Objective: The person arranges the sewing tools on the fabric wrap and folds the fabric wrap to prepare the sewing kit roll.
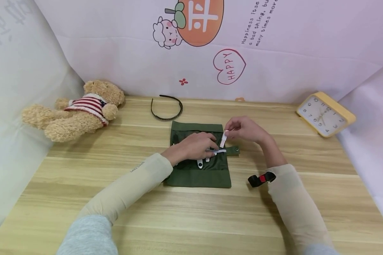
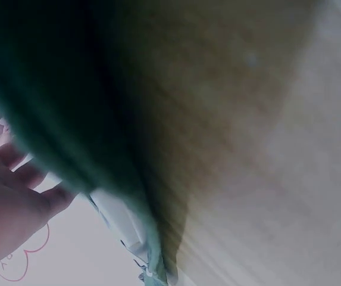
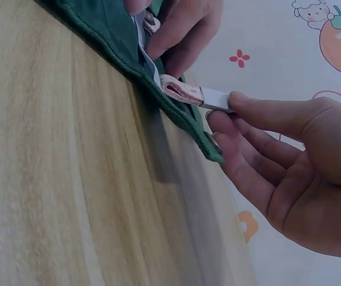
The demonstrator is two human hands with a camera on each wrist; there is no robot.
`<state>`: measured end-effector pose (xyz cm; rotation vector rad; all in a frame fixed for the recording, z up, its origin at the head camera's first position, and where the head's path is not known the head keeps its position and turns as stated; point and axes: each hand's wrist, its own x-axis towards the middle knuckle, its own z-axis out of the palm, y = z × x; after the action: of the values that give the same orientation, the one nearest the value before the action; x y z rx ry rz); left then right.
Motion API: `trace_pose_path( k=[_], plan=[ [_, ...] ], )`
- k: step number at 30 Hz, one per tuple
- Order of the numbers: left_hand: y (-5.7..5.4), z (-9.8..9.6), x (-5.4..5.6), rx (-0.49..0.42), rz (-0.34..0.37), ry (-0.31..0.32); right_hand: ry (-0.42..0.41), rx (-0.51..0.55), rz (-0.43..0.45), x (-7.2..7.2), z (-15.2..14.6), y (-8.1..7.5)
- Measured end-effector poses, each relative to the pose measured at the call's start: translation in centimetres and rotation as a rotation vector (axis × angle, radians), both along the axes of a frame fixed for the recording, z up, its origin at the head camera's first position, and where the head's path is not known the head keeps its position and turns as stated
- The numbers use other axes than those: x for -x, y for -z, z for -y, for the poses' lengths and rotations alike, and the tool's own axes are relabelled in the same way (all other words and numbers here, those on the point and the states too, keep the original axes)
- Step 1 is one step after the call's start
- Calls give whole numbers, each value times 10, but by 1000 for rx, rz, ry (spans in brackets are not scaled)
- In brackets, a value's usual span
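Note:
A green fabric roll-up pouch (image 1: 198, 180) lies unfolded on the table. My right hand (image 1: 247, 130) pinches a folded tape measure (image 3: 185, 92), pale pink with a white band round it, between thumb and fingertips. Its looped end is right at the white elastic strap (image 3: 150, 67) near the pouch's right edge. My left hand (image 1: 196, 144) reaches across the pouch and holds that strap between thumb and fingers. Under the left hand, a white tool with a dark round spot (image 1: 200, 163) shows in the pouch. The left wrist view is mostly blurred green fabric and table.
A teddy bear (image 1: 79, 109) in a striped shirt lies at the back left. Behind the pouch is a dark headband (image 1: 167, 118). At the back right stands a yellow clock (image 1: 325, 114). A snap tab (image 1: 233, 151) sticks out from the pouch's right side.

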<state>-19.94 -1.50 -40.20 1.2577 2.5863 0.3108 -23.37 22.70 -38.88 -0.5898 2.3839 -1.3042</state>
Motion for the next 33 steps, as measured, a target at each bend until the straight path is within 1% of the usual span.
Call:
trace_pose_path(
  k=[5,7,9,15,18,22,27,31,33],
  plan=[
    [-1,0,0,4,3,0,-61,-26,-22,0,2,1],
    [-1,-1,0,7,6,-1,-73,-28,-11,0,3,1],
    [0,-1,0,9,8,-4,-71,-33,-9,-1,3,2],
    [1,-1,1,-3,20,-13,-16,-46,-40,-1,4,3],
    [1,-1,0,-9,18,-18,-9,-30,-21,-1,3,3],
    [1,-2,0,-27,28,-25,-21,-17,27,0,2,4],
    [-1,-4,3,-57,104,-33,-41,-6,80,1,0,6],
    [-2,-6,5,-79,187,-77,-26,0,66,1,-1,7],
    [-3,-7,6,-80,212,-107,-18,4,46,0,-1,8]
  ],
)
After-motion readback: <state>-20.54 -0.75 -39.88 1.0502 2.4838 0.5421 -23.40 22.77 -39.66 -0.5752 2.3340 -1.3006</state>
